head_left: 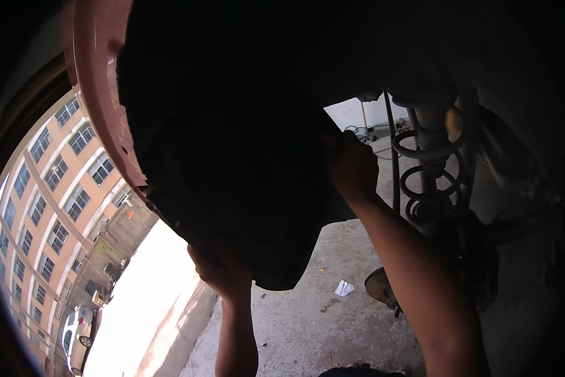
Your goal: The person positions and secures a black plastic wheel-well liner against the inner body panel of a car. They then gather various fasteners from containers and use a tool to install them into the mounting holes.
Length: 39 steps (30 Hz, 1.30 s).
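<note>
A large dark wheel-arch liner (276, 239) fills the middle of the view, up inside the wheel well of a vehicle. My left hand (224, 273) grips its lower left edge, fingers largely lost in shadow. On the liner's right edge, higher up, my right hand (356, 164) is closed round the rim. The reddish fender (97, 94) curves down along the left, touching or very near the liner; the darkness hides exactly how they meet. Most of the liner's surface is too dark to make out.
Right of my right forearm stands a coil spring (430, 182) round a strut. A brake disc or hub-like round part (378, 286) sits lower. A white scrap (344, 288) lies on the concrete floor (295, 327). Outside at left are a parked car (78, 339) and a building (49, 188).
</note>
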Tool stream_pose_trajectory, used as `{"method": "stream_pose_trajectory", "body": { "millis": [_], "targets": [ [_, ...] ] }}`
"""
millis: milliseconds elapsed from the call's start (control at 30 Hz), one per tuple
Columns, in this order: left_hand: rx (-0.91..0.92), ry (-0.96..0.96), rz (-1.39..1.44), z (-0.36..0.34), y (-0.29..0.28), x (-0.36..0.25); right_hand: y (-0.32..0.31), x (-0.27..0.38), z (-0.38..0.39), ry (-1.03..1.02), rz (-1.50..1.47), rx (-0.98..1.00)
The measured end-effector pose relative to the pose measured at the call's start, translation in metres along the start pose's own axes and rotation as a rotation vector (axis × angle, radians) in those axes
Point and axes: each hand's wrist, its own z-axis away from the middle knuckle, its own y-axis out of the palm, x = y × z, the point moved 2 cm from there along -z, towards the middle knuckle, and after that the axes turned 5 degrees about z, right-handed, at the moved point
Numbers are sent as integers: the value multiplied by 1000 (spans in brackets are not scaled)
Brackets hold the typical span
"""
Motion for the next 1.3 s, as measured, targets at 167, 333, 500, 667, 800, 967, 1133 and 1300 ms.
{"method": "stream_pose_trajectory", "body": {
  "millis": [167,333,500,667,800,967,1133,1300],
  "targets": [
    [20,-122,39,4,-6,8,1,1,2,19,-9,30],
    [-14,-85,-34,3,5,-7,-1,-2,-2,-38,-18,-32],
    [8,-155,106,8,5,-11,-5,9,1,163,-88,154],
    [-54,-23,-9,-7,7,-16,-7,32,16,-470,26,-467],
    [-82,63,-347,-24,-14,-22,-37,100,27,-795,-42,-378],
    [-251,210,-260,-75,-5,-25,-38,129,4,-1083,-172,-380],
    [-36,26,149,-98,-8,-12,-30,145,-7,-1192,-319,-264],
    [-16,2,52,-99,-14,-11,-7,152,-9,-1138,-494,-408]
  ]
}}
